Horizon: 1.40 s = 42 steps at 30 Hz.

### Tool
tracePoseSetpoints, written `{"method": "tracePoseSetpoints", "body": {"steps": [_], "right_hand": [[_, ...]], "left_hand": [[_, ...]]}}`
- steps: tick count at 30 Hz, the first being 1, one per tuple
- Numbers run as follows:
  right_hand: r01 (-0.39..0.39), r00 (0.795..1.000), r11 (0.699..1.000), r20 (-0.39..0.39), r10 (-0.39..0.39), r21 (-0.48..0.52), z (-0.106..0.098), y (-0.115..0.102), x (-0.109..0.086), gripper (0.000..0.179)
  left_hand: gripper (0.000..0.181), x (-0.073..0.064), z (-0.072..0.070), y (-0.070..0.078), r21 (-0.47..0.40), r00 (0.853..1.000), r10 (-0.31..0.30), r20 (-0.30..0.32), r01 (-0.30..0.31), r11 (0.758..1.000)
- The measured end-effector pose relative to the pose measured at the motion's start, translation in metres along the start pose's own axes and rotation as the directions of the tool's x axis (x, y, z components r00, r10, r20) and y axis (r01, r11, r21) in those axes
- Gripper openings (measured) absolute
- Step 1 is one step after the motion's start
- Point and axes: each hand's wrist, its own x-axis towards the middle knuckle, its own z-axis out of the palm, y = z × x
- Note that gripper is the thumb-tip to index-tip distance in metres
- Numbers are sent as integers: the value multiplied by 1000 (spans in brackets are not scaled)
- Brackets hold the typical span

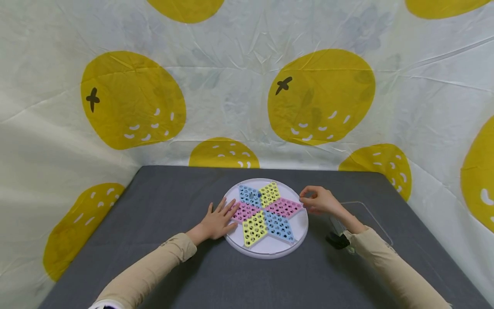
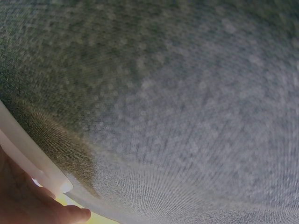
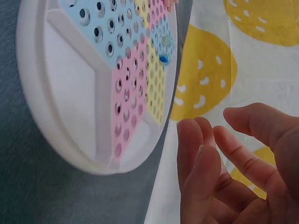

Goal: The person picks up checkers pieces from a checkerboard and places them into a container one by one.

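A round white Chinese checkers board [image 1: 270,250] lies on the dark table, its star of blue, yellow and pink points full of small holes. A dark blue marble [image 3: 164,59] and a paler, clear-looking one [image 3: 166,40] sit in the far part of the star. My left hand [image 1: 217,221] rests on the board's left edge with its fingers spread; in the left wrist view only part of that hand shows by the white rim. Beside the right edge hovers my right hand [image 1: 319,200], fingers loosely bent. Nothing shows between thumb and fingers in the right wrist view.
Partly under my right forearm lies a black object [image 1: 337,240], its kind unclear. A transparent, thin-edged item [image 1: 380,227] lies by it on the grey tabletop [image 1: 170,189]. Behind the table hangs a white cloth [image 1: 227,94] with large yellow fruit prints.
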Motion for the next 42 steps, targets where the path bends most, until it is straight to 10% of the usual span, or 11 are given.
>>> {"method": "tracePoseSetpoints", "body": {"steps": [19,42], "right_hand": [[1,999,999,46,-3,52,46,-25,36,20],[63,994,998,-85,-63,-3,92,-23,71,17]], "left_hand": [[61,-1,-2,2,-29,1000,5,-9,-6,1000],[62,0,-1,1,-33,1000,-10,3,10,999]]}}
